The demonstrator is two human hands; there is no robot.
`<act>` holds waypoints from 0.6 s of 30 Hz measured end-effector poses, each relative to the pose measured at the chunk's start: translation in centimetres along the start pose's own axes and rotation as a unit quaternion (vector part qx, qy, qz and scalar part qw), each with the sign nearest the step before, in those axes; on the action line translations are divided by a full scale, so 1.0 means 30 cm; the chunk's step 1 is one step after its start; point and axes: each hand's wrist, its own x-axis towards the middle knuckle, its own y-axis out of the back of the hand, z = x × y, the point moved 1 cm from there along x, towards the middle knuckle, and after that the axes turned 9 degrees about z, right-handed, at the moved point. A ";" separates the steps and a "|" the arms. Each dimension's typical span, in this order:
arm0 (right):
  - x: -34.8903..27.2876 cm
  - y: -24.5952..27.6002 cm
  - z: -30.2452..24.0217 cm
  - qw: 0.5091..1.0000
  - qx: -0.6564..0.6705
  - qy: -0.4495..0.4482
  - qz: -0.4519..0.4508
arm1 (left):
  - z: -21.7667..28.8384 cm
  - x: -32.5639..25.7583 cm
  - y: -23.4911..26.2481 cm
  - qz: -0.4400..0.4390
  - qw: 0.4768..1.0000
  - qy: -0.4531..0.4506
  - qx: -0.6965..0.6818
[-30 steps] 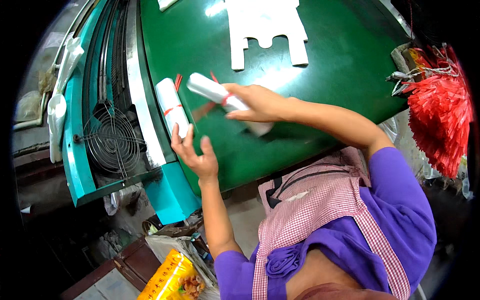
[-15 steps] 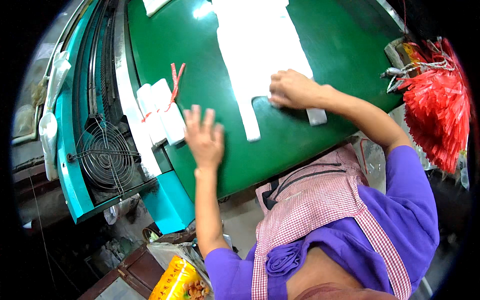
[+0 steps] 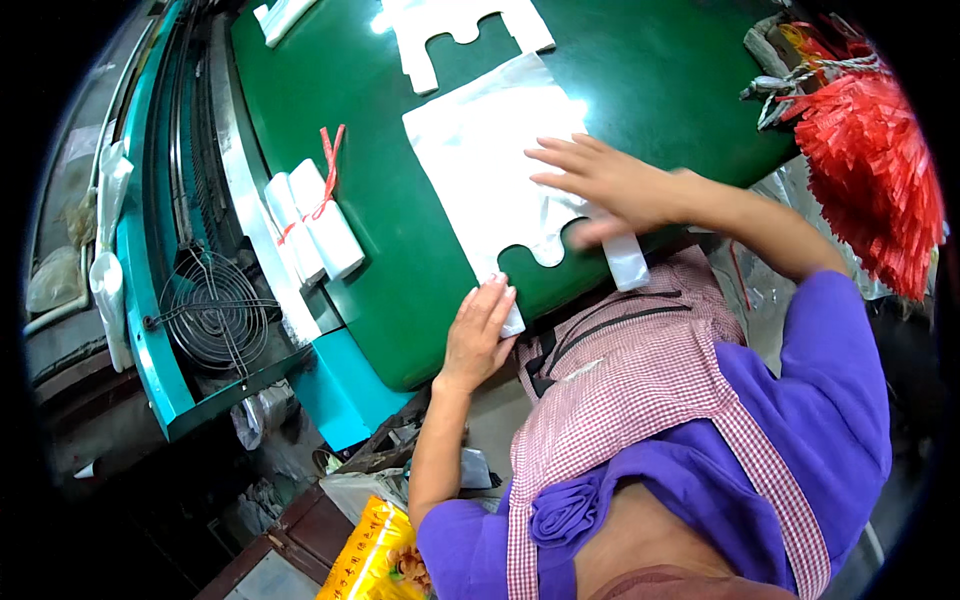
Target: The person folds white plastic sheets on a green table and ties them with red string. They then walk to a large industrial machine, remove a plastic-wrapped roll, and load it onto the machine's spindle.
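A white plastic vest-style bag (image 3: 490,140), perhaps a stack of them, lies flat on the green tabletop (image 3: 340,80), its two handle strips and middle tab toward me. My left hand (image 3: 478,340) rests at the left handle strip by the near edge, fingers stretched and lying on it. My right hand (image 3: 610,185) is spread over the bag's right side, above the right handle strip (image 3: 627,262). Its fingers are apart and slightly blurred, and I see nothing held in them. Whether the right hand touches the bag I cannot tell.
Another white vest-style bag (image 3: 408,45) lies farther back. White rolls tied with red strip (image 3: 325,235) lie at the left. Beyond them is a teal machine frame with a round wire guard (image 3: 212,315). A bunch of red plastic strips (image 3: 865,170) hangs at the right.
The near white bag now lies closer, its middle tab visible, apart from the bag farther back. My left hand moved right onto its handle strip. My right hand went from curled to spread.
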 end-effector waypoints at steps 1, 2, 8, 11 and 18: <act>-0.073 0.045 -0.036 0.998 -0.004 -0.005 -0.060 | -0.013 -0.003 0.006 0.017 1.000 0.002 -0.005; -0.155 0.062 -0.049 0.995 -0.008 -0.013 -0.098 | -0.021 0.004 0.013 0.035 0.999 0.000 -0.011; -0.257 0.016 -0.044 1.000 0.019 -0.003 0.024 | -0.060 0.213 0.041 0.106 0.990 -0.027 -0.093; -0.206 0.034 -0.023 0.986 0.152 0.028 0.063 | -0.055 0.326 -0.012 0.143 0.977 0.098 -0.124; 0.026 -0.083 -0.039 0.962 0.141 -0.225 0.058 | -0.013 0.392 -0.057 0.164 0.980 0.012 0.114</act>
